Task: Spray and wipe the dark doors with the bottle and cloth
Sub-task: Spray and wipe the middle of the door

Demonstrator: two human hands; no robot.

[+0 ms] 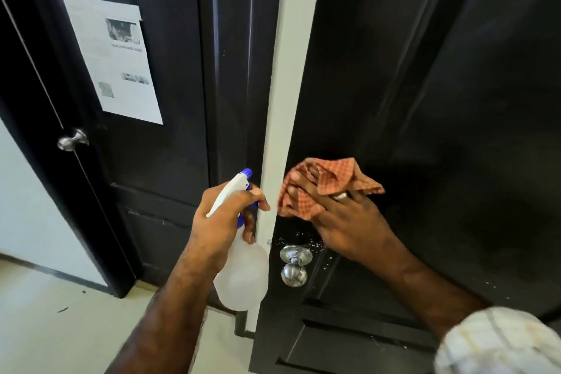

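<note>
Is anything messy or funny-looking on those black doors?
Yes. White droplets speckle the right door just above its silver knob, below the cloth, not yet wiped. On the left door, the taped paper appears to hang slightly crooked.

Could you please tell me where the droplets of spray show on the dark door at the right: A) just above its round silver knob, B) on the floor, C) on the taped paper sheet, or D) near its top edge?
A: white droplets speckle the dark right-hand door just above its round silver knob, below the orange checked cloth.
</note>
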